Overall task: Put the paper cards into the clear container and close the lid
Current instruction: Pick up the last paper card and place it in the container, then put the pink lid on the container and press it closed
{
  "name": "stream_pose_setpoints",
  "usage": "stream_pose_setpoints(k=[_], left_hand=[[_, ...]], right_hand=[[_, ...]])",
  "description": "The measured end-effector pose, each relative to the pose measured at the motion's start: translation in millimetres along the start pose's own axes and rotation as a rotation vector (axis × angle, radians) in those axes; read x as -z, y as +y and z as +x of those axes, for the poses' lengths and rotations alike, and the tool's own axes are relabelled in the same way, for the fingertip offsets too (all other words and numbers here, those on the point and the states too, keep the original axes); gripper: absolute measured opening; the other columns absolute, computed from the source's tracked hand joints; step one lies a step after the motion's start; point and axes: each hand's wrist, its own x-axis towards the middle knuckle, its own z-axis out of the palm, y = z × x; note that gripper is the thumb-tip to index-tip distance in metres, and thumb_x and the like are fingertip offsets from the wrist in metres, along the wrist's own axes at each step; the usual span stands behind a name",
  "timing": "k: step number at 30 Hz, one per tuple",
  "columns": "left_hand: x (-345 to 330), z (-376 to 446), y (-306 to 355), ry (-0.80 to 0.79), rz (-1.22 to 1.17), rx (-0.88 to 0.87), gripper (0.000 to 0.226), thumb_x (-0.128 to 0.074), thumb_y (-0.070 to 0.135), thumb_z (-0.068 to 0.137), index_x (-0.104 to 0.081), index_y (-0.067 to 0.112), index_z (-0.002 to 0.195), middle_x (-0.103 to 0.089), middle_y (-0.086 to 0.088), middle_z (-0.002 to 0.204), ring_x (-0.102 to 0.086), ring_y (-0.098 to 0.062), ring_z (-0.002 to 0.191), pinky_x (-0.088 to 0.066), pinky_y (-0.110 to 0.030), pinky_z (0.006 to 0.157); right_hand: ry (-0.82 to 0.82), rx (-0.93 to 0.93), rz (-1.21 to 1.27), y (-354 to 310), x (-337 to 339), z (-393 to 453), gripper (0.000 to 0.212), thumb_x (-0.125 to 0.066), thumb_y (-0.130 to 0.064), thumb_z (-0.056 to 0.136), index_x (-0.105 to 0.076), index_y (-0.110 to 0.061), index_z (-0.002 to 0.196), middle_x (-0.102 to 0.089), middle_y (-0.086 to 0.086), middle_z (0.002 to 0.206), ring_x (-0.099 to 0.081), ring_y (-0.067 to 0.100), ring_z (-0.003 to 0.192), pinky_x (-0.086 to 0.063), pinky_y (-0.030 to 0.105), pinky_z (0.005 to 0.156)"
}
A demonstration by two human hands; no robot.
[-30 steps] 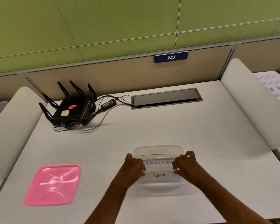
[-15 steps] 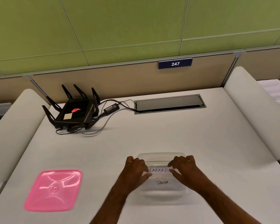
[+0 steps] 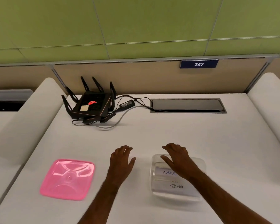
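Cards (image 3: 176, 186) lie inside the clear container (image 3: 200, 165) under my right hand (image 3: 179, 160), fingers spread, perhaps touching it. My left hand (image 3: 121, 160) hovers relaxed, holding nothing, beside the pink lid (image 3: 67, 179).

2 bare forearms and hands, left hand (image 3: 122, 160) and right hand (image 3: 179, 159); no sleeves, rings or watch visible.

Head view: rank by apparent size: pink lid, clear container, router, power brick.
1. pink lid and clear container: look about equal, not ranked; the right hand covers part of the container.
2. router: looks slightly smaller, but lies farther from the camera, so unsure.
3. power brick: clearly smallest.
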Motion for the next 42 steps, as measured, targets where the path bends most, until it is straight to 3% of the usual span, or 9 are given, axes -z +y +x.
stream_pose_setpoints(k=[6, 24, 32, 37, 42], left_hand=[[9, -6, -49, -0.118, 0.027, 0.187, 0.053, -0.061, 0.043, 0.095, -0.053, 0.02, 0.142, -0.047, 0.001, 0.15, -0.04, -0.024, 0.139, -0.036, -0.042, 0.109], [59, -42, -173, -0.066, -0.015, 0.572, 0.059, -0.059, 0.042, 0.097, -0.045, 0.014, 0.147, -0.041, -0.008, 0.155, -0.036, -0.03, 0.143, -0.031, -0.046, 0.114], [68, -59, -229, -0.047, 0.006, 0.73, 0.065, -0.058, 0.045, 0.096, -0.041, 0.012, 0.15, -0.041, -0.01, 0.156, -0.035, -0.033, 0.143, -0.03, -0.048, 0.115], [74, -68, -259, -0.051, 0.028, 0.83, 0.069, -0.06, 0.045, 0.095, -0.039, 0.01, 0.15, -0.036, -0.014, 0.158, -0.037, -0.037, 0.141, -0.031, -0.048, 0.116], [73, -75, -277, -0.072, 0.065, 0.953, 0.072, -0.054, 0.052, 0.096, -0.035, 0.011, 0.151, -0.036, -0.012, 0.158, -0.041, -0.037, 0.139, -0.026, -0.054, 0.117]], right_hand=[[-0.102, 0.004, -0.012, -35, -21, 42, 0.06, -0.033, -0.056, 0.103, -0.041, -0.019, 0.149, -0.047, -0.005, 0.143, -0.042, 0.013, 0.132, -0.031, 0.034, 0.11], [-0.338, 0.105, -0.064, -151, -104, 126, 0.064, -0.031, -0.059, 0.102, -0.037, -0.018, 0.15, -0.046, 0.0, 0.143, -0.046, 0.023, 0.128, -0.033, 0.042, 0.104], [-0.478, -0.011, 0.097, -194, -148, 138, 0.062, -0.04, -0.057, 0.1, -0.038, -0.02, 0.15, -0.046, 0.002, 0.144, -0.044, 0.024, 0.133, -0.029, 0.043, 0.109], [-0.571, -0.112, 0.241, -217, -168, 135, 0.06, -0.052, -0.053, 0.097, -0.041, -0.02, 0.146, -0.055, -0.002, 0.131, -0.051, 0.021, 0.125, -0.03, 0.04, 0.108], [-0.702, -0.339, 0.503, -236, -181, 132, 0.048, -0.062, -0.045, 0.093, -0.049, -0.017, 0.13, -0.064, -0.001, 0.117, -0.06, 0.02, 0.11, -0.046, 0.038, 0.098]])
